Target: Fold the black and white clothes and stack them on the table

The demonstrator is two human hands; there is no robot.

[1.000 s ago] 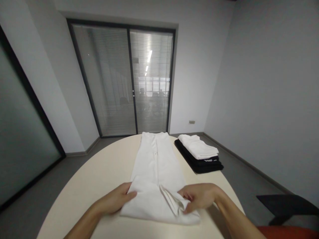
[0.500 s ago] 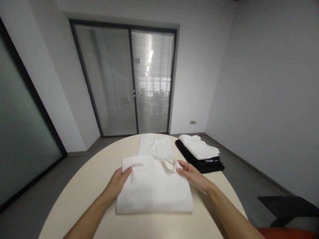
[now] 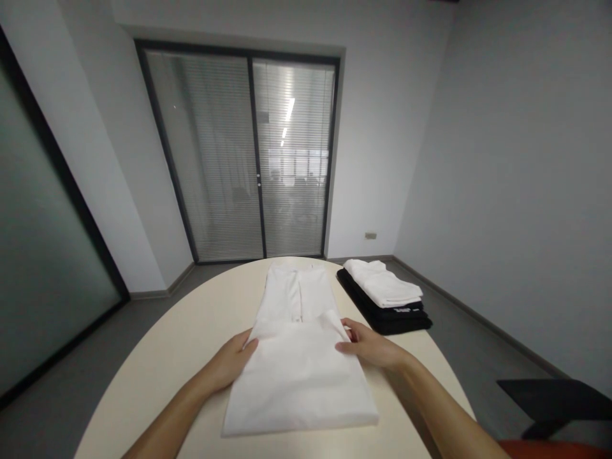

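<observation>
Item: white garment, partly folded, lying flat on the round cream table at lower centre of the frame. The near portion is doubled over itself into a broad rectangle; the far portion runs on as a narrower strip toward the table's far edge, ending just below the glass doors.

Left hand: lower centre-left of the frame, palm down, fingers loosely extended, fingertips resting on the left end of the fold line. Whether it pinches the cloth or only presses on it cannot be told.

Right hand: lower centre-right of the frame, palm down, fingers lightly curled, thumb and fingertips at the right end of the fold line, touching the cloth where a small corner of fabric stands up. A firm grip cannot be confirmed.

Adjacent: stack of folded clothes, right of centre, on the table's right edge, just beside the garment's far strip but apart from it; a white piece lies on top of black pieces.

Surroundings: glass doors with blinds, upper centre. Dark chair part, lower right corner, with a strip of red-orange surface below it at the frame edge.
</observation>
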